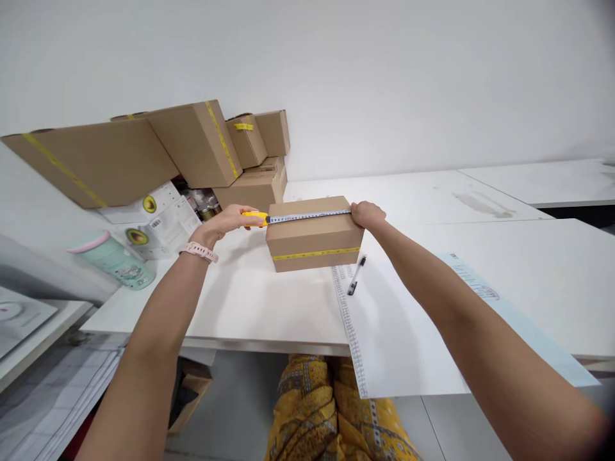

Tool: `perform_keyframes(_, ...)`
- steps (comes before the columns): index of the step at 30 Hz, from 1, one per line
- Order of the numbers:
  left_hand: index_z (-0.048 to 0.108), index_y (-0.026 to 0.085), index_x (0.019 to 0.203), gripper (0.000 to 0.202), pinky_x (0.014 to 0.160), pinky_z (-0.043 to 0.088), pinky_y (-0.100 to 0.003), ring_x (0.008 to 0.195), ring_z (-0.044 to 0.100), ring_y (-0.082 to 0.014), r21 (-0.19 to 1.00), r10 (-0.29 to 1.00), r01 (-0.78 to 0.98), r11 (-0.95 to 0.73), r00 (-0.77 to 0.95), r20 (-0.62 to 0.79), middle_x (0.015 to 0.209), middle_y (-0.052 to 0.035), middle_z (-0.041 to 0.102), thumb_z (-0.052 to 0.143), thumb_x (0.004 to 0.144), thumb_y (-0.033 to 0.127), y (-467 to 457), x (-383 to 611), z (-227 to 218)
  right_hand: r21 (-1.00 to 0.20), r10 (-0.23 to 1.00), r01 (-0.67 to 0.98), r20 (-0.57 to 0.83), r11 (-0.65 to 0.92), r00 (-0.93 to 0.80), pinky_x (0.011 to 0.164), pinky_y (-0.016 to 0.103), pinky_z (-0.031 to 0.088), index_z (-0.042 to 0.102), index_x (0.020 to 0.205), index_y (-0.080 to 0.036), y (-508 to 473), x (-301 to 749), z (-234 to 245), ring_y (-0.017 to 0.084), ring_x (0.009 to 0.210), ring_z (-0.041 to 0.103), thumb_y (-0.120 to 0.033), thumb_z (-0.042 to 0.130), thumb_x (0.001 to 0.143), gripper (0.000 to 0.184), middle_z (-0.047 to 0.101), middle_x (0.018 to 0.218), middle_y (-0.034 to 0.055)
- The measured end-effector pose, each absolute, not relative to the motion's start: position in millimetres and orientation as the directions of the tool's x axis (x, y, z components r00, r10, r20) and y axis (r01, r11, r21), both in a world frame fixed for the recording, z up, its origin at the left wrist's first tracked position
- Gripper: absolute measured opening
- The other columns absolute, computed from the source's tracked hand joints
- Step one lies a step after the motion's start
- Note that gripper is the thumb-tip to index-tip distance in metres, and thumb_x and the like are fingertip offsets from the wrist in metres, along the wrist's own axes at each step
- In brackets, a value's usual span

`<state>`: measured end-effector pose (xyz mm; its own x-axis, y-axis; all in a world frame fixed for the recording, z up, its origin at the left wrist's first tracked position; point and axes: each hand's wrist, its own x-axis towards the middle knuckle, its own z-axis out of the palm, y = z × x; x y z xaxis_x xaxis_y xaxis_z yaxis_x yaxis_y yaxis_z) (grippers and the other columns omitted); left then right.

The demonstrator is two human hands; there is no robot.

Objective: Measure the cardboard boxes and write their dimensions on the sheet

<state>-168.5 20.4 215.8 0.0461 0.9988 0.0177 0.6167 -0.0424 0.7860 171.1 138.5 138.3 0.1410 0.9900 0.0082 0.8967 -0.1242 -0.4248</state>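
Observation:
A brown cardboard box point(314, 242) with a yellow tape band along its front side sits on the white table. Across its top stretches the pulled-out blade of a tape measure point(257, 219). My left hand point(230, 219), with a pink band at the wrist, grips the yellow case just past the box's left edge. At the right top edge, my right hand point(368, 214) is closed on the far end of the blade, its fingertips against the box. In front of the box's right corner lies a black and clear pen point(356, 275) on a spiral-bound pad point(398, 339).
Stacked cardboard boxes point(192, 144) stand at the back left, above white cartons point(154, 221) with avocado pictures. A mint-green tumbler point(118, 261) with a pink rim leans near the left edge. A light blue sheet point(519, 320) lies right of the pad, partly behind my right forearm.

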Motion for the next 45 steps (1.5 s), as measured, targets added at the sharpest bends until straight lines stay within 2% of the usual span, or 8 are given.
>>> perform_keyframes(6,0.078,0.018,0.084,0.029,0.044,0.044,-0.025,0.057,0.061,-0.0173,0.877,0.943,0.479,-0.034,0.306,-0.131,0.088,-0.0109,0.074,0.078,0.071,0.044,-25.4,-149.1,223.0,-0.51,0.993,0.859,0.07,-0.046,0.095,0.086,0.038,0.047,0.064,0.11,-0.018,136.5,180.8,149.6,0.029,0.107,0.064,-0.04,0.021,0.103,0.048,0.069,0.118,0.018)
perform_keyframes(9,0.068,0.018,0.112,0.046,0.043,0.05,-0.026,0.063,0.07,-0.0219,0.964,0.875,0.222,0.147,0.426,-0.232,0.098,-0.0119,0.071,0.074,0.075,0.045,-73.6,-114.1,186.2,-0.581,0.985,0.806,0.173,0.113,-0.013,0.08,0.035,0.046,0.062,0.098,-0.02,139.3,179.6,158.2,0.027,0.097,0.064,-0.048,0.023,0.102,0.048,0.071,0.109,0.0145)
perform_keyframes(11,0.057,0.02,0.115,0.05,0.046,0.055,-0.028,0.066,0.074,-0.0244,0.956,0.848,-0.025,0.293,0.47,-0.247,0.106,-0.0112,0.068,0.073,0.076,0.047,-105.2,-78.5,153.1,-0.608,0.971,0.763,0.213,0.22,-0.11,0.075,0.034,0.044,0.06,0.086,-0.021,142.2,172.1,161.4,0.025,0.087,0.063,-0.052,0.031,0.1,0.044,0.071,0.099,0.0123)
perform_keyframes(16,0.051,0.019,0.103,0.046,0.048,0.055,-0.029,0.065,0.074,-0.024,0.863,0.956,-0.438,0.252,0.249,-0.152,0.102,-0.0069,0.064,0.071,0.076,0.051,-135.2,9.6,106.9,-0.643,0.941,0.687,0.224,0.338,-0.254,0.075,0.035,0.045,0.056,0.078,-0.023,148.5,139.9,161.5,0.024,0.08,0.061,-0.058,0.036,0.097,0.044,0.07,0.092,0.0098)
perform_keyframes(22,0.057,0.015,0.096,0.048,0.045,0.052,-0.028,0.059,0.072,-0.0222,0.844,0.977,-0.493,0.213,0.115,-0.179,0.091,-0.0055,0.064,0.07,0.074,0.056,-94.4,34.1,131.5,-0.621,0.951,0.72,0.211,0.309,-0.225,0.1,0.051,0.04,0.064,0.114,-0.023,155.1,121.8,156.0,0.034,0.118,0.057,-0.047,0.01,0.101,0.06,0.068,0.127,0.0138)
perform_keyframes(26,0.06,0.014,0.095,0.045,0.046,0.052,-0.028,0.057,0.071,-0.0213,0.811,0.971,-0.535,0.238,0.104,-0.217,0.088,-0.0064,0.066,0.066,0.078,0.055,-73.1,32.5,140.3,-0.566,0.921,0.728,0.2,0.386,-0.333,0.11,0.058,0.03,0.055,0.139,-0.028,164.3,123.5,148.2,0.035,0.133,0.049,-0.044,0.007,0.101,0.063,0.059,0.145,0.009)
perform_keyframes(38,0.059,0.014,0.096,0.048,0.05,0.055,-0.029,0.06,0.071,-0.0205,0.822,0.968,-0.513,0.245,0.081,-0.238,0.093,-0.0059,0.062,0.069,0.076,0.056,-80.0,42.6,135.4,-0.34,0.905,0.839,0.176,0.426,-0.388,0.106,0.058,0.034,0.062,0.13,-0.026,179.0,117.8,135.1,0.036,0.128,0.049,-0.048,0.009,0.102,0.064,0.061,0.136,0.015)
perform_keyframes(45,0.058,0.016,0.099,0.05,0.048,0.056,-0.03,0.06,0.069,-0.0185,0.824,0.972,-0.519,0.226,0.066,-0.225,0.097,-0.0054,0.062,0.07,0.075,0.057,-82.2,49.0,135.7,-0.272,0.893,0.853,0.205,0.445,-0.401,0.111,0.058,0.031,0.054,0.146,-0.031,173.9,116.6,131.1,0.035,0.133,0.045,-0.043,0.021,0.102,0.056,0.054,0.147,0.0116)
